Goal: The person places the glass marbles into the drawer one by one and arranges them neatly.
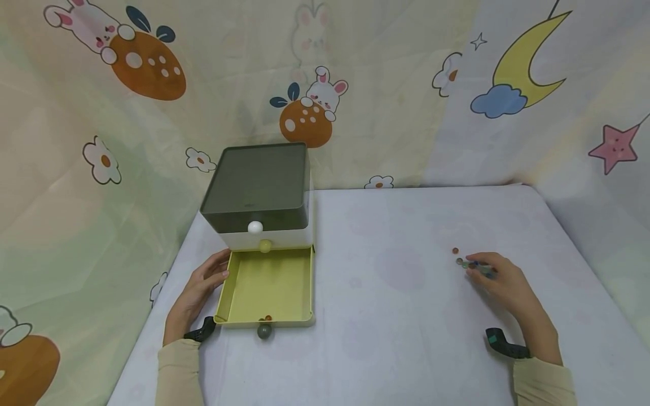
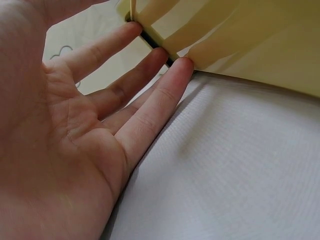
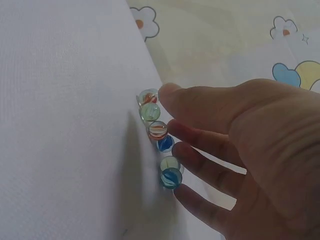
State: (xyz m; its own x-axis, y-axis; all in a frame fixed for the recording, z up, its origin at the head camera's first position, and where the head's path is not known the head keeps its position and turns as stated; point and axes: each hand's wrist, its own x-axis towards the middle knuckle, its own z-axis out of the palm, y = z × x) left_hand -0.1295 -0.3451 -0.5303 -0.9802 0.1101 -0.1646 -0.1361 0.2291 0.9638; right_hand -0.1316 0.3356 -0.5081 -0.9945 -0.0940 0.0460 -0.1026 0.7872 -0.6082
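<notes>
A small drawer box (image 1: pixel 261 183) with a dark green top stands at the left of the table, its yellow-green bottom drawer (image 1: pixel 271 282) pulled out. Against the drawer's left side rest the fingertips of my left hand (image 1: pixel 195 293), fingers extended, as the left wrist view also shows. Far to the right, my right hand (image 1: pixel 503 282) is at a group of glass marbles on the table. In the right wrist view its thumb and fingertips lie right beside several marbles (image 3: pixel 158 131), orange-streaked, green and blue, in an uneven row. An orange marble (image 1: pixel 455 250) sits slightly apart.
Inside the drawer's front are small orange marbles (image 1: pixel 268 318), partly hidden by the front wall. A dark round knob (image 1: pixel 264 331) sticks out there; a white knob (image 1: pixel 255 227) is on the upper drawer. White cloth (image 1: pixel 376 316) covers the table; a printed curtain (image 1: pixel 386 113) hangs behind.
</notes>
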